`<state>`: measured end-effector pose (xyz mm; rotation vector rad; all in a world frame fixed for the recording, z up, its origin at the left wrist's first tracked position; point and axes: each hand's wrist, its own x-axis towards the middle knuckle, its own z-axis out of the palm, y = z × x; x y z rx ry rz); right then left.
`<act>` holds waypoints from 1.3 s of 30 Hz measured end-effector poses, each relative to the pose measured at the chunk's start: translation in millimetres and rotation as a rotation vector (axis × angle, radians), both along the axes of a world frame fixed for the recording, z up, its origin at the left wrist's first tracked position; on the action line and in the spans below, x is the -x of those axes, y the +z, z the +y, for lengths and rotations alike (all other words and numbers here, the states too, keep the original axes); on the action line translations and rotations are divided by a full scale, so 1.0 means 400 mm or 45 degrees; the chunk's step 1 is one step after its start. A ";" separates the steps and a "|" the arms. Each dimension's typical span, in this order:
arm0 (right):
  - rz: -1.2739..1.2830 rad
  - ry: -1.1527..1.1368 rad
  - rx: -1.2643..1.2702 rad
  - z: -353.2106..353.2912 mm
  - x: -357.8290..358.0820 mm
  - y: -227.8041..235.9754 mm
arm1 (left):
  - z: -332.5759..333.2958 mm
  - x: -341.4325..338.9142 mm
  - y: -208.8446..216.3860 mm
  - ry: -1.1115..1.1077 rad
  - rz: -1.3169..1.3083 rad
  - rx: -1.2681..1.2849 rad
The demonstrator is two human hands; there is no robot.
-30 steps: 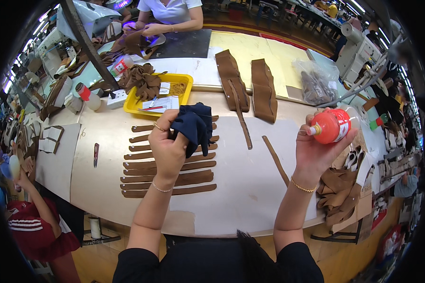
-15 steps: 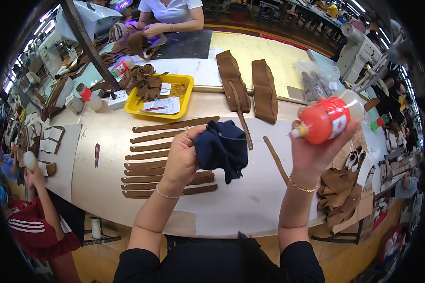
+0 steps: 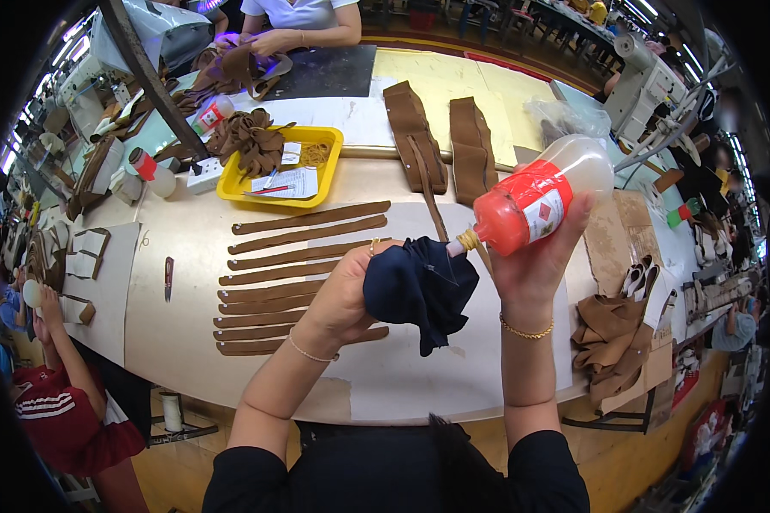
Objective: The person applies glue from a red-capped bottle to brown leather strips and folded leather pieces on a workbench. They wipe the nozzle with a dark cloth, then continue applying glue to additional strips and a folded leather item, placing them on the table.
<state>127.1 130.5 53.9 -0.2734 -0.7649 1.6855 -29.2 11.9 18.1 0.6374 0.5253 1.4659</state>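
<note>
My left hand [image 3: 347, 291] grips a bunched navy cloth [image 3: 419, 295], held up above the table. In my right hand [image 3: 535, 272] is a squeeze bottle [image 3: 546, 201], clear with a red lower section and a white label. The bottle is tilted with its nozzle pointing left and down, right by the cloth; whether they touch I cannot tell. Beneath my left hand several narrow brown strips [image 3: 304, 218] lie in a row, some partly hidden by my arm. Two wider brown pieces [image 3: 470, 145] lie further off, one with a narrow strip on it.
A yellow tray [image 3: 337, 162] holds papers, pens, rubber bands and brown scraps. A cutter-like tool [image 3: 168, 278] lies left of the strips. More brown pieces [image 3: 612, 338] are heaped at the right. A metal post [image 3: 150, 81] rises at back left. Co-workers sit across and at left.
The bottle has come down and left, bringing its nozzle close to the cloth. My left hand with the cloth has shifted slightly right and down. The view has moved a little.
</note>
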 end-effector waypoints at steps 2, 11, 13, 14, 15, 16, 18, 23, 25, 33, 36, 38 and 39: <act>-0.043 0.007 -0.003 -0.005 0.000 0.000 | 0.001 -0.004 -0.002 -0.002 -0.010 -0.001; -0.188 0.008 0.029 -0.022 0.011 0.003 | 0.003 -0.014 0.002 -0.080 -0.140 0.012; -0.190 0.022 0.036 -0.020 0.013 -0.002 | 0.005 -0.013 0.007 -0.108 -0.145 0.010; -0.182 0.025 0.041 -0.018 0.014 -0.005 | 0.006 -0.012 0.007 -0.117 -0.118 0.007; -0.176 0.023 0.046 -0.017 0.013 -0.007 | 0.008 -0.010 0.006 -0.131 -0.093 0.004; -0.169 0.027 0.051 -0.017 0.013 -0.009 | 0.010 -0.009 0.003 -0.145 -0.069 0.001; -0.153 0.038 0.060 -0.017 0.014 -0.012 | 0.012 -0.007 -0.011 -0.121 -0.019 0.027; -0.144 0.023 0.081 -0.015 0.015 -0.020 | 0.011 -0.018 0.000 0.013 0.072 0.105; -0.135 0.027 0.085 -0.013 0.013 -0.023 | 0.009 -0.019 0.000 0.051 0.124 0.103; -0.045 0.089 0.139 -0.015 0.008 -0.012 | 0.012 -0.009 -0.005 0.125 0.205 -0.084; 0.002 0.117 0.208 -0.011 0.002 -0.015 | 0.011 -0.002 -0.006 0.180 0.270 -0.102; -0.013 0.151 0.232 -0.004 -0.004 -0.023 | 0.009 0.002 -0.001 0.238 0.300 -0.097; -0.020 0.166 0.244 -0.001 -0.006 -0.024 | 0.008 0.003 0.007 0.276 0.308 -0.081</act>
